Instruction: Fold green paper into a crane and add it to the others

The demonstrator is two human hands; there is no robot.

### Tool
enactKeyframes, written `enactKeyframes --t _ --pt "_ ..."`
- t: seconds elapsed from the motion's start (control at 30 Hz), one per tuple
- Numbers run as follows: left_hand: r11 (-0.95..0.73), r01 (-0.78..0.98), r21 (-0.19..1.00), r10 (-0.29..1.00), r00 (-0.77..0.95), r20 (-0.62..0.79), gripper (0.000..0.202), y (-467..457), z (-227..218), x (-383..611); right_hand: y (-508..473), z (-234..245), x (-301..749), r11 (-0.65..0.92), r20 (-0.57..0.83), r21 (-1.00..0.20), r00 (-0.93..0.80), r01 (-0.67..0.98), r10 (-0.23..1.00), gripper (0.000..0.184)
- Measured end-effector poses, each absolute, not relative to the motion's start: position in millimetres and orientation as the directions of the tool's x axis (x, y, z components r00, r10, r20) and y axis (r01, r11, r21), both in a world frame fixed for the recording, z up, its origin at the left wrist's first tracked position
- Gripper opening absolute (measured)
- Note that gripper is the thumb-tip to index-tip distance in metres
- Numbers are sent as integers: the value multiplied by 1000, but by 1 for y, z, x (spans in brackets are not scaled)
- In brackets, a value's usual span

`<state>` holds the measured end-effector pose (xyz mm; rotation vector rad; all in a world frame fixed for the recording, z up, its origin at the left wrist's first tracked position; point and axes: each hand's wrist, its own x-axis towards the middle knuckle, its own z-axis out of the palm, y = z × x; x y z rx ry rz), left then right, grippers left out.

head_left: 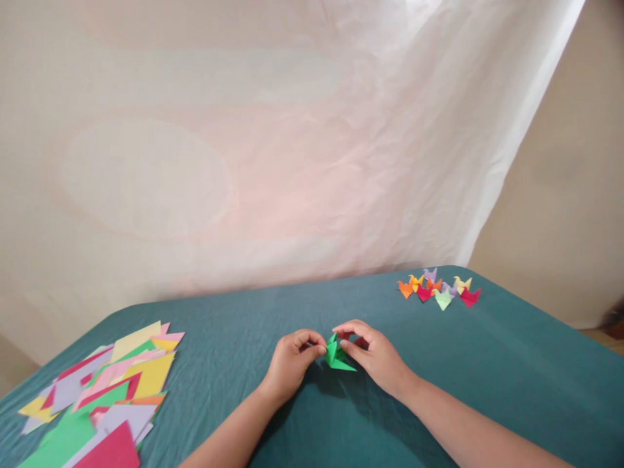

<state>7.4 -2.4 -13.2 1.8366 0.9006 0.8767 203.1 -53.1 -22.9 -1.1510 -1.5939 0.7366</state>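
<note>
Folded green paper: table centre, long tip pointing toward 4 o'clock.
Left hand: fingers curled, pinching its left edge.
Right hand: pinching the top, apparently.
Loose sheets: 9 o'clock.
Finished figures: 2 o'clock.

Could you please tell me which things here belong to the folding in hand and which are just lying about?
In hand: green folded paper, pinched by left hand and right hand.
Lying about: coloured paper sheets, small folded paper figures.
</note>
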Motion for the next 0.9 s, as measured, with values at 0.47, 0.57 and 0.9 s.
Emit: enactKeyframes --t 0.47,0.57,0.9 --pt "-8 -2 1000 773 634 7 32 -8 -13 11 -51 -32 203 160 160 -987 -124 -11 979 29" --pt "-16 1 1000 778 628 12 31 -8 -16 12 -51 -32 203 168 167 -986 -140 -2 976 27" --pt "-148 75 986 824 560 82 22 -9 -19 17 -52 -34 202 236 216 -961 -142 141 966 22"
